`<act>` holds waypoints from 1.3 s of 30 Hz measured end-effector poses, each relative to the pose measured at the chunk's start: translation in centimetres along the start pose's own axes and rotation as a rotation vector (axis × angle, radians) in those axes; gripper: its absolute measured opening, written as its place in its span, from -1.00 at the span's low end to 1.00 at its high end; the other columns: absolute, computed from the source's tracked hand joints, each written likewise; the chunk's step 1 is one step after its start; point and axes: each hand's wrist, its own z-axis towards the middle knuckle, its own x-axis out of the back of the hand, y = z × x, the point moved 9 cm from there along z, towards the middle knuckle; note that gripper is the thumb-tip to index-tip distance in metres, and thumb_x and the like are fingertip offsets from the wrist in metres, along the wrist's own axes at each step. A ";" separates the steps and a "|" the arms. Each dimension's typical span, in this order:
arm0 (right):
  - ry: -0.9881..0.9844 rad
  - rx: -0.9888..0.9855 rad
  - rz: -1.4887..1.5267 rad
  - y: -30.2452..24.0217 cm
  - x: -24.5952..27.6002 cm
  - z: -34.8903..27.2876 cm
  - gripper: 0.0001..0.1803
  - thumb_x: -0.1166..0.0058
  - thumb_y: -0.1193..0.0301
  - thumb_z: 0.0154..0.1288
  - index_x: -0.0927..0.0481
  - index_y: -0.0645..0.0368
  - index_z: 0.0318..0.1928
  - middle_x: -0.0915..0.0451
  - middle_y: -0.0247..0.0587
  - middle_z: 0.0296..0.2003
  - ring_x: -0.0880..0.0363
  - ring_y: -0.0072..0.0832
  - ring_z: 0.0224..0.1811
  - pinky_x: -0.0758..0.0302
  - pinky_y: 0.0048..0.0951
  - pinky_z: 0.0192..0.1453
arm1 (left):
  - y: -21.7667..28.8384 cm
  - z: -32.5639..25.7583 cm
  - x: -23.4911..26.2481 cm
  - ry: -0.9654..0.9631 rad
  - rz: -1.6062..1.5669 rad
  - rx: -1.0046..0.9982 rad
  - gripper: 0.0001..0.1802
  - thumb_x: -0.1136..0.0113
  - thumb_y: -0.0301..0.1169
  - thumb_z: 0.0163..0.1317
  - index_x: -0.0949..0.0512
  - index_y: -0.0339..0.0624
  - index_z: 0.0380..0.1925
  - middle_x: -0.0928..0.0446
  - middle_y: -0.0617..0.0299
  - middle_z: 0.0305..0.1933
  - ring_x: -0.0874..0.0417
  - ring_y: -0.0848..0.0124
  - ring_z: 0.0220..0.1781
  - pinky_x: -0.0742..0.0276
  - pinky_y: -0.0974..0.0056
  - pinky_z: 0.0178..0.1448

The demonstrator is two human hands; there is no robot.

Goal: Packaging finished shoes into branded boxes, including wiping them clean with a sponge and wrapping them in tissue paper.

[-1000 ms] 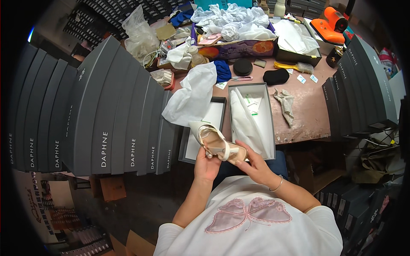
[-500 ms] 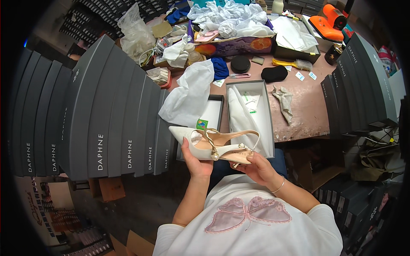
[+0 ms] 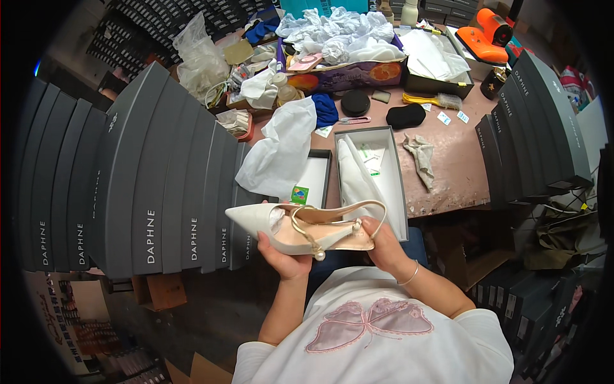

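Note:
A white pointed slingback shoe with a gold twisted strap and pearl beads is held level in front of my chest, its toe to the left. Crumpled paper fills its toe. My left hand is closed under the front part, the thumb against the side. My right hand grips the heel end by the back strap; its fingertips are partly hidden behind the shoe. Just beyond lies an open shoe box with white tissue and small cards inside. Left of it is another shallow box part under white tissue paper.
Tall stacks of grey shoe boxes stand at left and right. A grey rag, a brush, a black round tin and a purple carton of crumpled paper lie on the table.
The shoe has shifted left and turned, showing more of its outer side. My right hand has moved from the insole's heel edge to behind the back strap.

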 end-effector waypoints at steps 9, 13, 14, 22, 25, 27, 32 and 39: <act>-0.137 0.001 0.171 -5.1 -1.2 -1.2 -0.35 0.13 0.14 0.49 -0.06 0.15 0.44 -0.18 0.01 0.36 -0.45 -0.09 0.23 -0.46 -0.05 0.23 | -3.9 1.5 4.3 0.201 -0.005 0.381 -0.25 0.01 0.22 0.24 -0.31 -0.13 0.21 -0.42 0.13 0.18 -0.45 0.19 0.22 -0.40 0.04 0.29; -0.088 -0.001 0.012 -4.1 1.0 -0.7 -0.49 0.13 0.32 0.50 -0.22 0.28 0.35 -0.40 -0.01 0.20 -0.57 -0.22 0.10 -0.57 -0.26 0.13 | -5.1 -0.5 4.6 0.167 -0.027 0.518 -0.16 0.04 0.32 0.21 -0.28 -0.10 0.25 -0.38 0.10 0.22 -0.46 0.16 0.22 -0.48 -0.07 0.16; -0.068 -0.056 0.049 -3.5 1.6 -0.7 -0.52 0.13 0.36 0.50 -0.25 0.30 0.33 -0.46 -0.02 0.16 -0.60 -0.25 0.07 -0.59 -0.31 0.11 | -5.3 -1.1 5.7 0.204 -0.012 0.536 -0.15 0.05 0.33 0.20 -0.27 -0.10 0.25 -0.38 0.10 0.23 -0.46 0.15 0.22 -0.50 -0.07 0.13; -0.112 -0.112 0.163 -3.1 1.6 -0.5 -0.53 0.31 0.25 0.57 -0.31 0.34 0.26 -0.51 0.02 0.05 -0.62 -0.21 0.03 -0.63 -0.31 0.08 | -4.6 -1.6 7.8 0.184 0.173 0.468 -0.11 0.12 0.37 0.20 -0.23 -0.09 0.28 -0.35 0.10 0.26 -0.47 0.19 0.20 -0.58 0.05 0.02; -0.110 -0.114 0.196 -3.0 1.6 -0.5 -0.53 0.34 0.24 0.57 -0.31 0.36 0.25 -0.51 0.06 0.04 -0.62 -0.18 0.02 -0.63 -0.29 0.09 | -4.7 -1.5 7.8 0.179 0.159 0.466 -0.12 0.12 0.37 0.21 -0.23 -0.09 0.28 -0.35 0.11 0.26 -0.47 0.20 0.20 -0.59 0.07 -0.01; -0.098 -0.118 0.207 -3.0 1.7 -0.5 -0.52 0.34 0.24 0.57 -0.31 0.37 0.24 -0.51 0.07 0.03 -0.62 -0.17 0.02 -0.62 -0.27 0.09 | -4.7 -1.5 7.8 0.185 0.167 0.461 -0.11 0.12 0.37 0.21 -0.23 -0.09 0.28 -0.35 0.10 0.27 -0.47 0.20 0.20 -0.59 0.09 -0.02; -0.101 -0.076 0.150 -3.9 1.3 -0.6 -0.55 0.30 0.25 0.56 -0.35 0.34 0.22 -0.52 0.02 0.03 -0.63 -0.19 0.01 -0.62 -0.28 0.09 | -5.2 -1.2 7.8 0.206 0.122 0.496 -0.13 0.12 0.35 0.23 -0.23 -0.10 0.29 -0.35 0.09 0.26 -0.47 0.19 0.21 -0.60 0.06 0.02; -0.283 0.751 -1.112 -11.3 -7.5 -4.2 -0.61 -0.17 0.48 0.20 -0.53 0.17 0.07 -0.42 0.00 0.17 -0.61 -0.19 -0.07 -0.57 -0.29 -0.03 | -5.7 -2.3 2.7 -0.008 -0.021 0.661 -0.39 0.19 0.09 0.42 -0.28 -0.08 0.27 -0.40 0.06 0.25 -0.48 0.16 0.23 -0.55 0.00 0.16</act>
